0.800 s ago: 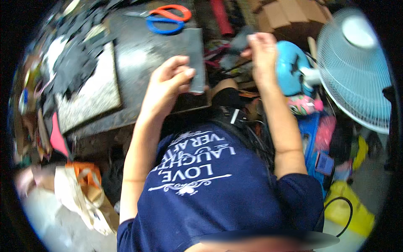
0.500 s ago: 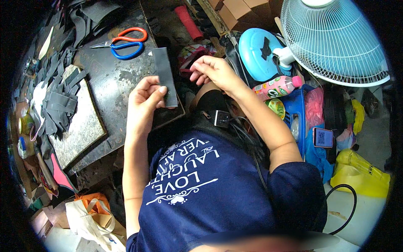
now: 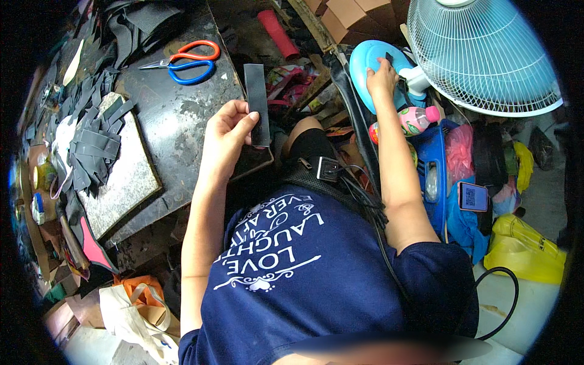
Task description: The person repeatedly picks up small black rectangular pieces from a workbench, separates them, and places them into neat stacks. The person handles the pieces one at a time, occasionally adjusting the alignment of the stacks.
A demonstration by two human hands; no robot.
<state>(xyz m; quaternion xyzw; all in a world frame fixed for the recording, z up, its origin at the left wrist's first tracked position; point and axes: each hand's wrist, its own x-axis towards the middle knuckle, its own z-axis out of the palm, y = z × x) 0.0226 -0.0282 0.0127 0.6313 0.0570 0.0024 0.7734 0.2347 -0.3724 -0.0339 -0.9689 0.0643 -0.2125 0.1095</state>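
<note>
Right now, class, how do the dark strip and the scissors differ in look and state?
The dark strip is one plain colour; the scissors have a red-orange and a blue handle. The dark strip is pinched in the left hand; the scissors lie on the table. The dark strip is rectangular; the scissors have looped handles. Neither touches the right hand.

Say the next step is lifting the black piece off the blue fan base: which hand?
Right hand, most likely: it is over the blue fan base, close by the black piece, though contact is unclear. The left hand is farther off and occupied, pinching a dark strip.
</note>
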